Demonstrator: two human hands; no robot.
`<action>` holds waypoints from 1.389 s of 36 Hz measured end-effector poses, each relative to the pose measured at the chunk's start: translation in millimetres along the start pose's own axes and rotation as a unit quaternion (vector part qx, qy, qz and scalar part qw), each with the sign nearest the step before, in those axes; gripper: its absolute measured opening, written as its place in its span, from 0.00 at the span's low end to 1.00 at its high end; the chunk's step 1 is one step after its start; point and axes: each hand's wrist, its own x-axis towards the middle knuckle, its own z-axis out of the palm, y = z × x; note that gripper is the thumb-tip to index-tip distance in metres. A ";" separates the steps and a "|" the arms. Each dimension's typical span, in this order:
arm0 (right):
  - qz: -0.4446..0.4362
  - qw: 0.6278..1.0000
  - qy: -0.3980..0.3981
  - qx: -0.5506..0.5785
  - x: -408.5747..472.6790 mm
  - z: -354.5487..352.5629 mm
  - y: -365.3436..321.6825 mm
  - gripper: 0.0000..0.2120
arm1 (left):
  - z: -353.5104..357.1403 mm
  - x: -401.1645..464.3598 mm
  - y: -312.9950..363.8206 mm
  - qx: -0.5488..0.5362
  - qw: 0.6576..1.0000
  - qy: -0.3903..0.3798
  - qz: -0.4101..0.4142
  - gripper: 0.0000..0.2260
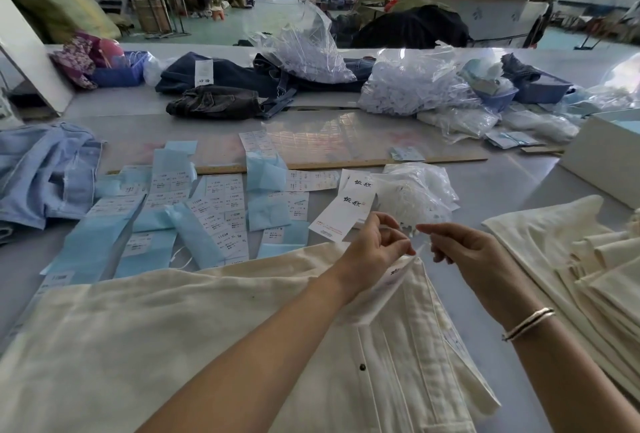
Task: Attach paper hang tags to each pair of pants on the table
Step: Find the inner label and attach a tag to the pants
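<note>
**Both hands pinching at the waistband of the cream pants**

From my remote seat I look into a big open hall, daylight at the far doorway, with a long grey table filling the view. Nearest me, a pair of cream pants lies spread across the table's front edge, its waistband running up toward the hands. To my right a stack of folded cream pants sits at the table's corner. On the left edge a pale blue garment is heaped, and further back lie dark denim jeans, one bearing a white tag. Clear plastic bags of small white parts crowd the back right of the table.

In the middle, sheets of size stickers on blue backing are scattered in front of a long wooden ruler. Just right of them lie two white paper hang tags with black characters, overlapping, beside a small clear bag of white strings.

My left hand hovers above the waistband with thumb and forefinger pinched on something thin; I cannot tell what it is. A hang tag rests against the waistband just under it. My right hand, a silver bangle on its wrist, has its fingers curled and its fingertips pinched together close to the left; what it holds is too fine to make out.
</note>
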 end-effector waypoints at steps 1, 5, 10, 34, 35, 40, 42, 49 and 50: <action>-0.007 1.000 -0.006 0.012 -1.0 1.5 -1.4 0.16 | 1.6 -0.2 0.0 0.013 1.000 -0.003 0.007 0.12; 0.012 0.995 -0.030 0.097 -3.1 4.0 -4.8 0.10 | 3.5 -0.4 -0.2 0.065 0.997 0.005 0.031 0.13; 0.111 0.962 -0.052 0.245 -4.6 8.7 -8.1 0.07 | 2.5 -1.7 2.8 0.079 0.996 0.018 0.038 0.09; 0.117 0.950 -0.010 0.288 -4.5 20.6 7.1 0.08 | 8.1 -8.4 -5.7 0.081 0.995 0.045 0.036 0.05; 0.112 0.949 -0.002 0.294 -4.9 21.3 7.2 0.08 | 8.6 -8.1 -6.2 0.086 0.994 0.048 0.036 0.05; 0.093 0.953 0.015 0.290 -5.8 25.1 5.0 0.10 | 9.6 -5.6 -8.7 0.085 0.994 0.059 0.030 0.04; 0.085 0.956 0.021 0.278 -6.5 25.8 4.4 0.09 | 9.6 -4.8 -9.8 0.085 0.994 0.062 0.027 0.05; 0.073 0.967 0.028 0.242 -7.5 26.2 5.1 0.06 | 9.7 -2.7 -13.2 0.091 0.993 0.072 0.016 0.06; 0.071 0.968 0.029 0.237 -7.6 26.5 4.6 0.07 | 9.8 -2.7 -13.2 0.089 0.993 0.074 0.013 0.06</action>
